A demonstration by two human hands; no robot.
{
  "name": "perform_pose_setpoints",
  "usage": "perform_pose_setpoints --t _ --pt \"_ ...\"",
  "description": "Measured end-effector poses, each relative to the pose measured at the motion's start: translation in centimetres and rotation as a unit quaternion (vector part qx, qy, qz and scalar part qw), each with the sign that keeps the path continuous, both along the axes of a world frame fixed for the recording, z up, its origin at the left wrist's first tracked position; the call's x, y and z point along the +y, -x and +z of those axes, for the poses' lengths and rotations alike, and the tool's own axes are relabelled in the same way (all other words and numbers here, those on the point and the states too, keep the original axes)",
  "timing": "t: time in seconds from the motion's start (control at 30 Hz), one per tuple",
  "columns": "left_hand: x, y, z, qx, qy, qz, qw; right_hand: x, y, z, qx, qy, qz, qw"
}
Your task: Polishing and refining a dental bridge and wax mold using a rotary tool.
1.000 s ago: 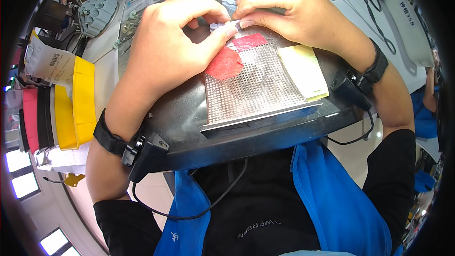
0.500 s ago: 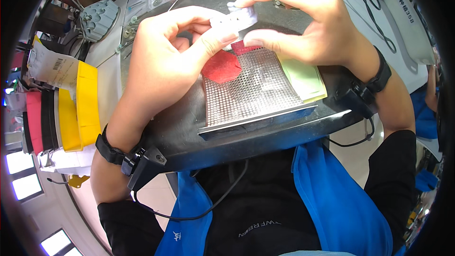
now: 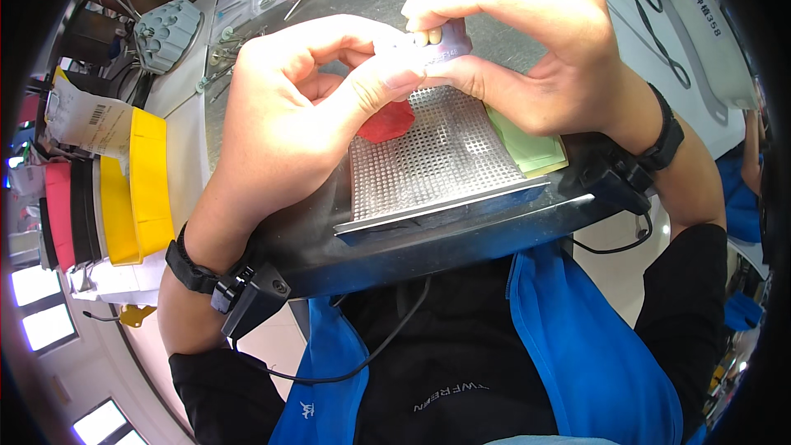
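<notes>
A grey dental model with yellowish tooth crowns is held up between my two hands over a perforated metal plate. My left hand pinches its left end between thumb and fingers; bright glare washes out that spot. My right hand is closed on the model too, thumb underneath and a fingertip near the crowns. Below my left thumb, a red flat piece with cut corners lies on the plate, partly covered by the hand.
Light green sheets lie beside the plate on the dark work surface. Yellow bins and a paper slip in a bag stand at left. Behind them is a grey holder with round holes. Cables run at the far right.
The dental model has turned so its crowns and side show, and my hands have come closer together. A smaller red piece near my right thumb is now out of sight.
</notes>
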State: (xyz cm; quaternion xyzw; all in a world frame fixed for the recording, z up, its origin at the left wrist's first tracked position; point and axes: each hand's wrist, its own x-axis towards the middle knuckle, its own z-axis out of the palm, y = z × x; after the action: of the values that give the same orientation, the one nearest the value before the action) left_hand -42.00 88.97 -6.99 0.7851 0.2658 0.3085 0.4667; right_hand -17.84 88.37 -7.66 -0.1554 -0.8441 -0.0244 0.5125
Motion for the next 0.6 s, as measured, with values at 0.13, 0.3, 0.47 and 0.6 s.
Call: perform_pose_setpoints --t 0.13,0.3,0.47,0.6 --pt "0.0 -0.1 -0.2 -0.014 0.019 -0.008 1.0 -0.1 -0.3 0.1 -0.028 -0.004 -0.009 1.0" --pt "0.1 -0.1 -0.4 -0.023 0.019 -0.02 0.999 -0.2 0.2 0.1 0.004 -0.006 0.019 1.0" --pt "0.3 0.3 -0.2 -0.014 0.072 -0.039 0.997 -1.1 0.1 0.7 -0.023 0.067 0.003 0.997" --pt "0.5 -0.2 0.0 -0.044 0.139 -0.029 0.989 0.3 -0.8 -0.2 0.002 0.076 0.068 0.995"
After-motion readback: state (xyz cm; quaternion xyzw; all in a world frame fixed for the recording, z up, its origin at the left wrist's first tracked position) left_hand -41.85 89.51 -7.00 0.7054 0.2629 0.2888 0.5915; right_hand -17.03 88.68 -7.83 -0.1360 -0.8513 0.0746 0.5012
